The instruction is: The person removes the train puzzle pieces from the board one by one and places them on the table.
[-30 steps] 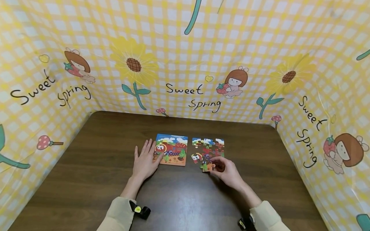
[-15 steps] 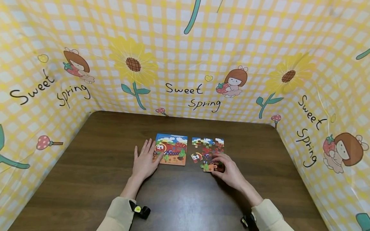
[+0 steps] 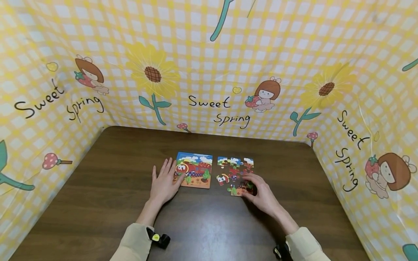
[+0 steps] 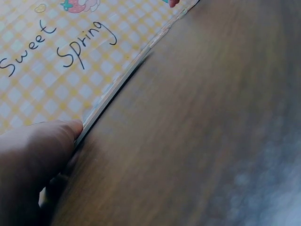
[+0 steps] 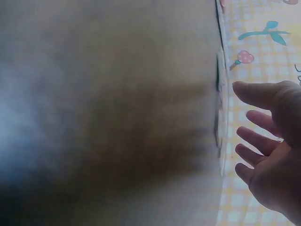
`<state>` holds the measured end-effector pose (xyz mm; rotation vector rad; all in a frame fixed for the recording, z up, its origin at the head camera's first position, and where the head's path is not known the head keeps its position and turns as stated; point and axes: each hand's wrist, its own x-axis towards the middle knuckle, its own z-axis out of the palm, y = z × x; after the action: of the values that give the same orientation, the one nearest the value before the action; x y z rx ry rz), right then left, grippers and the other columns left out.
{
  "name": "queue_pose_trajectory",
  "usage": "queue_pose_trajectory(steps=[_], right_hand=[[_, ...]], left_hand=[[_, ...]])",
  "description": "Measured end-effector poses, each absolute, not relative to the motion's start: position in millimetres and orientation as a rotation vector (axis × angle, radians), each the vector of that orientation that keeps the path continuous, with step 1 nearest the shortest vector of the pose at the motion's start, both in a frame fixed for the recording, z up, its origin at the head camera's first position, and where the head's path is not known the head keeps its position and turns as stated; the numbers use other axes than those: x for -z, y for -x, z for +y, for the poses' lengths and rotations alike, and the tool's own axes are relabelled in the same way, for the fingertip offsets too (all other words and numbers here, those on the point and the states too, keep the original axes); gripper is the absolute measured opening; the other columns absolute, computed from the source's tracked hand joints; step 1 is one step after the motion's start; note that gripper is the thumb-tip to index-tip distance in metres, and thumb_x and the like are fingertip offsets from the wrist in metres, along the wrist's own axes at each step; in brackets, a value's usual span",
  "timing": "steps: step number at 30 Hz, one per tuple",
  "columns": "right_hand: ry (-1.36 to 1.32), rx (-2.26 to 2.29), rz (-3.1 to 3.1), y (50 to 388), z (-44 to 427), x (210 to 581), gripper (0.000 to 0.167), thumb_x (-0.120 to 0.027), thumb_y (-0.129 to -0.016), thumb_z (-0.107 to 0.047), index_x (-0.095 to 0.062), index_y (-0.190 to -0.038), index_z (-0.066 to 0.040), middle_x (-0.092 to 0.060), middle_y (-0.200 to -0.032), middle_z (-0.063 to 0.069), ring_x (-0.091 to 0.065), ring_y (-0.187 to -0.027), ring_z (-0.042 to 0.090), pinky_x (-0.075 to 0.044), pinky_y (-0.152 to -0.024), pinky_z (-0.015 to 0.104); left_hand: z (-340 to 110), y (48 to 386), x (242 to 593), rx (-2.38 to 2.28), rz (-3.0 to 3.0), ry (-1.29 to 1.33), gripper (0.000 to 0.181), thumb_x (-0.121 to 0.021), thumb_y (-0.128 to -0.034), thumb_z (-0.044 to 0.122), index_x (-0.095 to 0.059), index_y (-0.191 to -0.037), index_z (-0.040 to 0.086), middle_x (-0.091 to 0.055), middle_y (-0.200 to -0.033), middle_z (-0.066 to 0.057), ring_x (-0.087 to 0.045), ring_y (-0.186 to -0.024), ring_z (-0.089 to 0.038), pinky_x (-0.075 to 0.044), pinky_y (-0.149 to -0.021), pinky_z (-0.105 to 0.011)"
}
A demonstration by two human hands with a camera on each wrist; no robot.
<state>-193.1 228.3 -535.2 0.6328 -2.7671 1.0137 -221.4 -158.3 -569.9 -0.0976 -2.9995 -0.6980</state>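
Observation:
My left hand (image 3: 163, 185) lies with fingers straight on the table, its thumb over the left edge of a finished picture board (image 3: 199, 181) with a red train. In the left wrist view, its thumb (image 4: 51, 141) sits at a thin edge. To the right, my right hand (image 3: 262, 192) curves over the lower right of several jigsaw pieces (image 3: 233, 170), thumb and index finger bracketing a bottom-row puzzle piece (image 3: 240, 189); the hand partly hides that corner. A piece with a white-eyed face (image 3: 222, 179) lies tilted at the left of the group.
The dark wooden table (image 3: 202, 224) runs up to a yellow checked cloth (image 3: 209, 83) at the back and both sides. Black wrist cameras are strapped to both wrists. Much of the right wrist view is blurred.
My right hand has slid slightly to the right, and the bottom-row pieces have shifted right with it, lining up more closely under the others. The left hand has stayed in place.

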Motion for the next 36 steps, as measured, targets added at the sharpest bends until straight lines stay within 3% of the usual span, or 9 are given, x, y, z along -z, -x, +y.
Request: queue_pose_trajectory(steps=[12,20,22,26,29,30,36], right_hand=[[-0.6,-1.067,-2.684,203,225,520,0.053,-0.081,-0.099,-0.01,-0.063,-0.147,0.004,-0.064,-0.151,0.027,-0.057,-0.142,0.05,-0.048,-0.114,0.073],[-0.693,-1.131,-2.666,222,219,530,0.058,-0.076,-0.106,-0.029,-0.058,-0.153,0.001,-0.061,-0.153,0.026,-0.062,-0.134,0.047,-0.055,-0.107,0.067],[-0.72,-1.116,-2.649,227,217,535,0.059,-0.075,-0.106,-0.032,-0.058,-0.153,0.0,-0.062,-0.152,0.025,-0.065,-0.129,0.043,-0.057,-0.104,0.061],[-0.764,-1.136,-2.661,233,200,533,0.058,-0.074,-0.107,-0.028,-0.056,-0.155,0.001,-0.061,-0.153,0.025,-0.065,-0.132,0.042,-0.058,-0.106,0.059],[-0.764,-1.188,-2.696,230,178,516,0.057,-0.075,-0.106,-0.019,-0.055,-0.155,0.003,-0.06,-0.154,0.028,-0.063,-0.137,0.05,-0.054,-0.109,0.068],[-0.802,-1.208,-2.671,237,176,524,0.059,-0.074,-0.107,-0.025,-0.055,-0.157,0.0,-0.06,-0.156,0.025,-0.062,-0.14,0.045,-0.055,-0.112,0.063],[-0.828,-1.377,-2.727,244,139,515,0.057,-0.069,-0.111,-0.025,-0.052,-0.16,-0.001,-0.06,-0.156,0.024,-0.065,-0.137,0.042,-0.057,-0.112,0.057]], left_hand=[[-159,216,568,0.724,-2.964,0.104,0.08,-0.057,-0.1128,0.052,-0.032,-0.174,0.006,-0.025,-0.183,-0.021,-0.018,-0.172,-0.04,-0.001,-0.136,-0.075],[-177,209,556,0.746,-2.991,0.279,0.079,-0.061,-0.1114,0.05,-0.037,-0.172,0.006,-0.029,-0.181,-0.021,-0.026,-0.169,-0.045,-0.013,-0.134,-0.076],[-184,207,552,0.736,-3.004,0.341,0.077,-0.062,-0.1108,0.049,-0.039,-0.171,0.006,-0.031,-0.18,-0.023,-0.027,-0.168,-0.047,-0.017,-0.134,-0.075],[-194,204,550,0.694,-3.029,0.418,0.075,-0.063,-0.1104,0.048,-0.042,-0.17,0.008,-0.031,-0.179,-0.026,-0.028,-0.168,-0.048,-0.02,-0.134,-0.074],[-197,204,552,0.67,-3.039,0.433,0.075,-0.063,-0.1103,0.05,-0.043,-0.17,0.008,-0.032,-0.179,-0.027,-0.027,-0.168,-0.047,-0.02,-0.134,-0.074],[-197,204,553,0.675,-3.039,0.429,0.075,-0.063,-0.1103,0.05,-0.043,-0.17,0.009,-0.032,-0.179,-0.026,-0.027,-0.168,-0.047,-0.019,-0.134,-0.074],[-195,204,555,0.669,-3.01,0.428,0.074,-0.063,-0.1105,0.048,-0.043,-0.169,0.008,-0.032,-0.179,-0.026,-0.026,-0.169,-0.047,-0.018,-0.134,-0.075]])
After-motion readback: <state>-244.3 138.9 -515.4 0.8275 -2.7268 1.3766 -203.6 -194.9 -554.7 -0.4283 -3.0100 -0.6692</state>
